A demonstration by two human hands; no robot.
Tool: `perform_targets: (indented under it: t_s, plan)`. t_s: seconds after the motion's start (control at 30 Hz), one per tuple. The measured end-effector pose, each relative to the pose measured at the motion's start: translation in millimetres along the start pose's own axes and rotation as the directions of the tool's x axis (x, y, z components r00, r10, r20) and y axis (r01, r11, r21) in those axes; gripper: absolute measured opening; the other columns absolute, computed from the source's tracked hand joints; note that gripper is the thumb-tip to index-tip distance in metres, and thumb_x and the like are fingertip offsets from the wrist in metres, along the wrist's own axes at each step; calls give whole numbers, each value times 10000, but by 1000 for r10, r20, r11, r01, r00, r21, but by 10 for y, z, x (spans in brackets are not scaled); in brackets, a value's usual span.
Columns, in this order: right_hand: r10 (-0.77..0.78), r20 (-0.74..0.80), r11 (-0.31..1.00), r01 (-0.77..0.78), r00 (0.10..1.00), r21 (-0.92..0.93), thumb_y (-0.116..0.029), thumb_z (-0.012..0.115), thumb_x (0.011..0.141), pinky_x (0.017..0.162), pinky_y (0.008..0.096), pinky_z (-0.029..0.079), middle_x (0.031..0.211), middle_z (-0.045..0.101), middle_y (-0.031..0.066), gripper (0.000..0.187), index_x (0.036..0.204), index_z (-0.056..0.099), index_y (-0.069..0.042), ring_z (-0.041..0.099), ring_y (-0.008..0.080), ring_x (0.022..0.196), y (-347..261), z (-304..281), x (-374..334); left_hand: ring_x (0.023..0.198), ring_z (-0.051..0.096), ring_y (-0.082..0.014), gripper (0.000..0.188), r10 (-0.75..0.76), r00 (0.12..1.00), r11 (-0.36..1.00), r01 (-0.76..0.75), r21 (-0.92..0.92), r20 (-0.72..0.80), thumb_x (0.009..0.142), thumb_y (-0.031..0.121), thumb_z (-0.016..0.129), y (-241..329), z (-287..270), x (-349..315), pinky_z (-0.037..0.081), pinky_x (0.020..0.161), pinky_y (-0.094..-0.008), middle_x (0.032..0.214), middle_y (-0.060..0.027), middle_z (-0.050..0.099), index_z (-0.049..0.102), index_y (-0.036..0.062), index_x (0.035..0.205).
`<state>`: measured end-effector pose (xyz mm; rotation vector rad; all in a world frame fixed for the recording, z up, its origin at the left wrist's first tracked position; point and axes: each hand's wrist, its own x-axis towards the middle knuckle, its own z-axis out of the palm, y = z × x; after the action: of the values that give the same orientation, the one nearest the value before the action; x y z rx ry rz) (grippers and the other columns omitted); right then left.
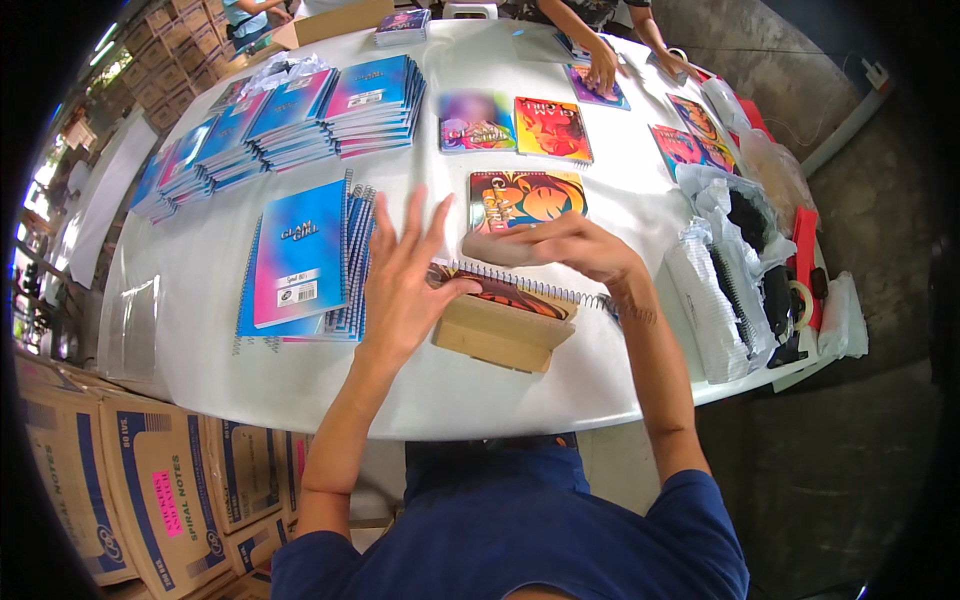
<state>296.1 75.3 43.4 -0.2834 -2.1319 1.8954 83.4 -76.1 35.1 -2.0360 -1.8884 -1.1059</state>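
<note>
A spiral notebook (510, 290) with a dark and orange cover leans in a bent brown cardboard piece (490, 340) in front of me, its coil edge uppermost. The black coil (540, 287) runs along that edge, its right end sticking out near my right wrist. My left hand (405, 285) is open, fingers spread, with the thumb at the notebook's left end. Above the coil is my right hand (575, 245), fingers pointing left; a blurred greyish shape lies at its fingertips, and I cannot make out whether it is held. Beyond it lies an orange-covered notebook (525, 195).
A stack of blue-pink spiral notebooks (300, 255) stands left, with taller stacks (370, 95) behind. Colourful covers (553, 130) lie farther back. A co-worker's hand (602, 75) touches one. Wrapped black coils (715, 300) and a tape roll (801, 305) lie right; cartons (150, 490) stand lower left.
</note>
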Motion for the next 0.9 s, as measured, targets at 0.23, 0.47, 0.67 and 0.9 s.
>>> perform_targets:
  t_s: [0.23, 0.47, 0.67, 0.9]
  plan:
    - [-11, -31, 999, 12, 999, 30, -266, 659, 851, 1003, 333, 411, 1225, 646, 176, 434, 1159, 662, 39, 579, 236, 1150, -44, 89, 155, 1385, 338, -314, 1147, -423, 905, 596, 315, -738, 45, 621, 86, 874, -267, 230, -224, 515, 938, -374, 1568, -182, 217, 182, 135, 1535]
    - [-4, -48, 961, 17, 999, 275, -292, 653, 862, 990, 335, 433, 1199, 662, 158, 421, 1138, 679, 25, 576, 233, 1172, 34, 42, 32, 1211, 544, -223, 970, -442, 872, 350, 385, -854, 212, 731, 0, 795, -237, 336, -290, 558, 817, -270, 1457, -186, 435, 249, 126, 1523]
    - [68, 10, 996, -67, 998, -63, -281, 670, 829, 1039, 400, 406, 1266, 599, 232, 501, 1167, 638, 88, 542, 326, 1229, -182, 71, 51, 1270, 512, -244, 843, -392, 903, 364, 327, -872, 175, 813, -18, 719, -210, 395, -306, 452, 1010, -327, 1414, -172, 493, 266, 95, 1515]
    - [55, -67, 979, -67, 996, -194, -268, 671, 843, 976, 351, 428, 1208, 650, 187, 417, 1105, 682, 57, 602, 251, 1099, -199, -17, 53, 1235, 531, -203, 957, -438, 875, 231, 332, -915, 207, 826, -66, 680, -146, 374, -275, 462, 987, -305, 1400, -174, 508, 98, 155, 1552]
